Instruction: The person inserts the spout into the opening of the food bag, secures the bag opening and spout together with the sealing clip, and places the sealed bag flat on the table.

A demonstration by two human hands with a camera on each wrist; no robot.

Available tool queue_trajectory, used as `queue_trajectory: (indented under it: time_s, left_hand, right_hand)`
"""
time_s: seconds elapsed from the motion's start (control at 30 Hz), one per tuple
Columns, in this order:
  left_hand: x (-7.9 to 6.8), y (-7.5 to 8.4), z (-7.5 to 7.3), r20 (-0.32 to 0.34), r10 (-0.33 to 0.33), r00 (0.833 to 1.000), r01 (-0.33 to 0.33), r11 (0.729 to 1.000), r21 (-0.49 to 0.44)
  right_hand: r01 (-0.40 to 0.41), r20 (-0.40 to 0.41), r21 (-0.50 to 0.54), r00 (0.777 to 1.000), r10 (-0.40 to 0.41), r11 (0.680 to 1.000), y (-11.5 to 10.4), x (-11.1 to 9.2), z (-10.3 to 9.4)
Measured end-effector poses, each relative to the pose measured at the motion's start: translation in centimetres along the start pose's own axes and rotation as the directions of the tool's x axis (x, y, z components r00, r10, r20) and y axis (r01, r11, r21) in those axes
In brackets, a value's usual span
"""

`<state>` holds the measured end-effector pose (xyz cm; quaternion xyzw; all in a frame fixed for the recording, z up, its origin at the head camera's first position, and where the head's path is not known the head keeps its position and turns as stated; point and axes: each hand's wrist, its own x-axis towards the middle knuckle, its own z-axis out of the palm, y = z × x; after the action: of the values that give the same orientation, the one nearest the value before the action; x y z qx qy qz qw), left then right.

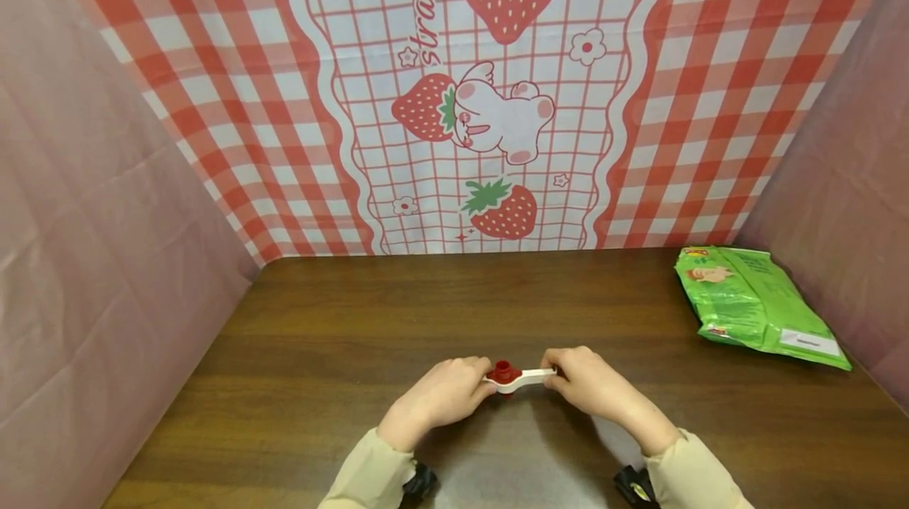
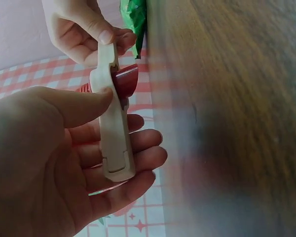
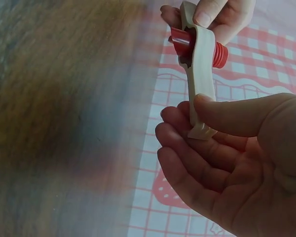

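Both hands hold a white bag clip (image 1: 536,376) with a red spout (image 1: 503,372) through its middle, over the table. My left hand (image 1: 446,392) pinches one end. In the left wrist view its thumb lies on the clip (image 2: 114,143) near the spout, with the fingers behind. The other end is pinched by my right hand (image 1: 589,383), thumb against one side and fingers beneath, as the right wrist view shows. There a red threaded neck (image 3: 220,55) sticks out on one side and a smooth slanted red tube (image 3: 183,42) on the other.
A green plastic food bag (image 1: 760,304) lies at the back right of the brown wooden table (image 1: 398,296). Behind stands a red checked strawberry cloth (image 1: 341,138). Pink cloth walls (image 1: 92,256) close in both sides.
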<state>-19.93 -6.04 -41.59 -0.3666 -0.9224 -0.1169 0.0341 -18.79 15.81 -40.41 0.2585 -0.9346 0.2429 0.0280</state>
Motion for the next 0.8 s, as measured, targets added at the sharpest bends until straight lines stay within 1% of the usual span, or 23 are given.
queue_trajectory:
  time_s: [0.13,0.23,0.3,0.4,0.53,0.63,0.7,0.8]
  left_hand:
    - [0.04,-0.03,0.06,0.027,-0.026,0.999,0.028,0.998,-0.064]
    - [0.02,-0.07,0.09,0.05,-0.042,0.998,0.046,0.995,-0.084]
    - [0.01,-0.07,0.09,0.053,-0.046,0.998,0.05,0.995,-0.083]
    - [-0.02,-0.09,0.13,0.038,-0.041,0.998,0.043,0.996,-0.072]
    - [-0.05,-0.19,0.04,-0.011,-0.023,1.0,0.023,0.999,-0.036]
    - [-0.05,-0.27,-0.24,-0.05,-0.004,0.999,0.003,1.0,-0.015]
    - [-0.02,-0.33,-0.45,-0.074,0.013,0.997,-0.014,1.0,-0.007]
    - [0.03,-0.42,-0.69,-0.089,0.027,0.996,-0.028,1.0,-0.013]
  right_hand:
    - [0.007,-0.019,0.005,1.0,-0.007,1.0,-0.06,0.0,-0.13]
    - [0.009,-0.025,0.014,1.0,-0.009,1.0,-0.08,0.03,-0.15]
    - [0.012,-0.033,0.018,0.999,-0.011,1.0,-0.09,0.05,-0.15]
    - [0.016,-0.041,0.021,0.999,-0.015,1.0,-0.07,0.05,-0.06]
    - [0.032,-0.061,0.019,0.998,-0.031,0.999,-0.05,0.05,0.04]
    - [0.052,-0.098,0.01,0.994,-0.051,0.999,-0.05,0.08,0.05]
    - [0.061,-0.12,0.01,0.991,-0.059,0.998,-0.08,0.11,0.0]
    - [0.071,-0.123,0.026,0.99,-0.067,0.997,-0.08,0.14,-0.11]
